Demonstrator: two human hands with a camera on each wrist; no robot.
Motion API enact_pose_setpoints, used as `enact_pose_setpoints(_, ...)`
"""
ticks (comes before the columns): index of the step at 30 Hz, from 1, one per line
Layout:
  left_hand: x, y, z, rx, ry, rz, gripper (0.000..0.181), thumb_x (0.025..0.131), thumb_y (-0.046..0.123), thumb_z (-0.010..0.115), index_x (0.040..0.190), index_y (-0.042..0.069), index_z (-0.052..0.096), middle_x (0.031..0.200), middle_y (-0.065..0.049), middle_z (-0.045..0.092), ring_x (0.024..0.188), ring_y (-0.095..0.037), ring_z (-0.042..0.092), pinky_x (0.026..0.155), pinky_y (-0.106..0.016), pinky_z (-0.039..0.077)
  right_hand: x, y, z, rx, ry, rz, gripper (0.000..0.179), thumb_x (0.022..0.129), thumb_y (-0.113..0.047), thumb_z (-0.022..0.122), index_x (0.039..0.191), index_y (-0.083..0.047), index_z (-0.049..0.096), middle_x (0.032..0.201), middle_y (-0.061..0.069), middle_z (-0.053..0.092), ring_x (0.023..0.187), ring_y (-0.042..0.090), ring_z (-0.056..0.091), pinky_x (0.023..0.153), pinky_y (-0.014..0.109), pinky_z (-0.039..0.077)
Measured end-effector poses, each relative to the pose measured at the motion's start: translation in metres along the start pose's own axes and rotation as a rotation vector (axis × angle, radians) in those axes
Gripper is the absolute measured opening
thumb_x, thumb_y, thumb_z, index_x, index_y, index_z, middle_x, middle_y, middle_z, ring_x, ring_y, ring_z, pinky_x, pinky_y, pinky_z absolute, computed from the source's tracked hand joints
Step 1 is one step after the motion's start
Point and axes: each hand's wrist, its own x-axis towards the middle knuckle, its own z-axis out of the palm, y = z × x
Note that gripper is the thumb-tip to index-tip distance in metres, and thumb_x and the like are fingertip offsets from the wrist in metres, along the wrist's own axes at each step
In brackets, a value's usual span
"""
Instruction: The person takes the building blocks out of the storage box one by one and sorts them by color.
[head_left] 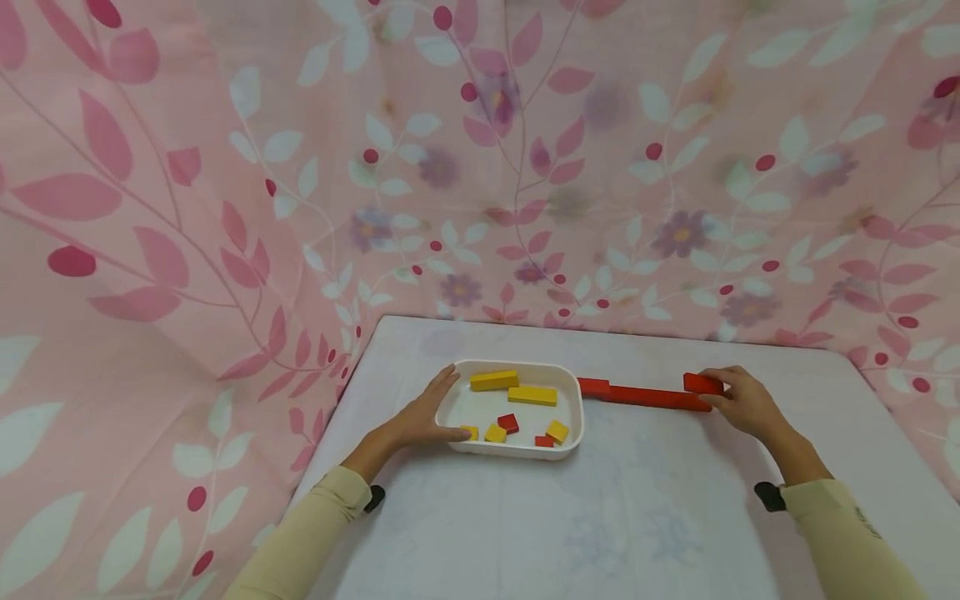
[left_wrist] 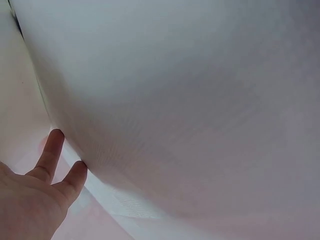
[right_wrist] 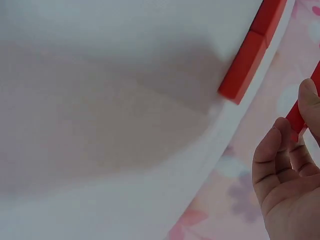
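A white tray (head_left: 517, 364) stands on the table with yellow blocks and small red blocks inside. My left hand (head_left: 415, 417) holds its left end, thumb at the front rim and fingers at the back left corner. Two long yellow blocks, one of them a yellow bar (head_left: 532, 396), lie toward the back of the tray. To the tray's right runs a row of red blocks (head_left: 652, 397), laid end to end. Just above the row's right end, my right hand (head_left: 746, 404) pinches a red block (head_left: 702, 383) between thumb and fingers. In the right wrist view this block (right_wrist: 296, 119) is partly cut off.
A white cloth covers the table (head_left: 600, 517). Behind it and on the left hangs a pink floral curtain (head_left: 517, 183). Small cubes, among them a red cube (head_left: 507, 423) and a yellow cube (head_left: 557, 431), lie along the tray's front.
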Motion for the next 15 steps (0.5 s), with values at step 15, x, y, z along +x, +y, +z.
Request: enact_pose_setpoints(15,-0.006,-0.004,-0.008,0.006,-0.007,0.006,0.115,0.073,0.064,0.076,0.160,0.027,0.011,0.168,0.009,-0.002,0.153,-0.029,0.015,0.115,-0.064,0.027,-0.014,0.043,-0.004,-0.047,-0.014,0.065,0.048,0.090,-0.013,0.069,0.130,0.008,0.054,0.120,0.037,0.049,0.102,0.049,0.049,0.085,0.063,0.051)
